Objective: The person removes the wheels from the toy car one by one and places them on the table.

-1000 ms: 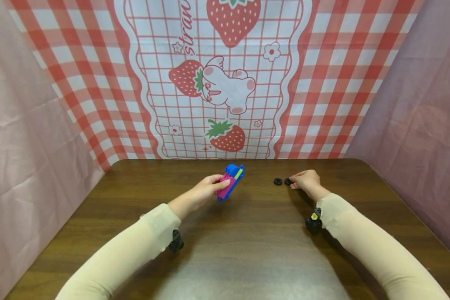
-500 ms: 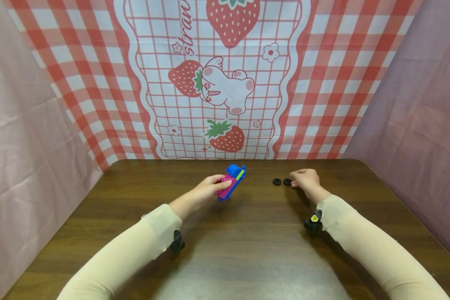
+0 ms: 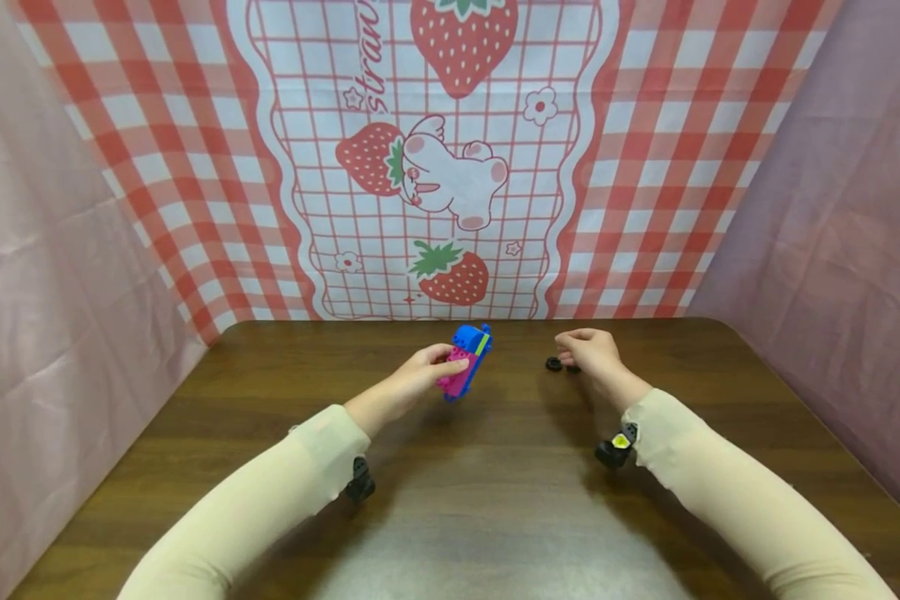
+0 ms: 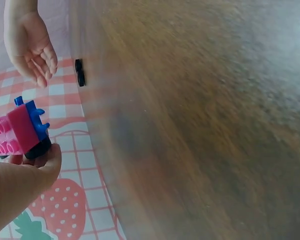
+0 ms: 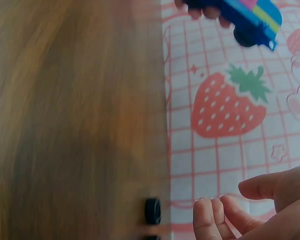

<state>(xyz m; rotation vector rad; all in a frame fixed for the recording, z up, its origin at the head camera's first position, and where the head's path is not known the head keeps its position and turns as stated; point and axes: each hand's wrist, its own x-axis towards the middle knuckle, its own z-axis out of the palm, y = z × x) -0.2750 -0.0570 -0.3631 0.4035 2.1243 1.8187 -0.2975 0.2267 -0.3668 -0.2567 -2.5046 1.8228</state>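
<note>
A toy block car point(image 3: 465, 367), pink and blue with a yellow-green stripe, is held above the table in my left hand point(image 3: 411, 377). The thumb lies along its pink side, and the left wrist view shows a black wheel point(image 4: 39, 149) fitted under the blue base. My right hand point(image 3: 597, 357) hovers just over two loose black wheels point(image 3: 553, 364) lying near the table's back edge. In the right wrist view its thumb and fingers point(image 5: 204, 220) are apart, with nothing seen between them. The head view shows one wheel partly covered by the right hand.
Both wheels and hands are over the brown wooden table point(image 3: 450, 492). Behind its far edge hangs a red-and-white strawberry cloth point(image 3: 450, 208). Pale pink curtains point(image 3: 67, 275) close off both sides. A small black camera sits on each wrist.
My right hand has left the loose wheels it was touching, rising slightly and moving left. Both wheels stay on the table. The left hand has shifted slightly right with the toy car, which has turned a little.
</note>
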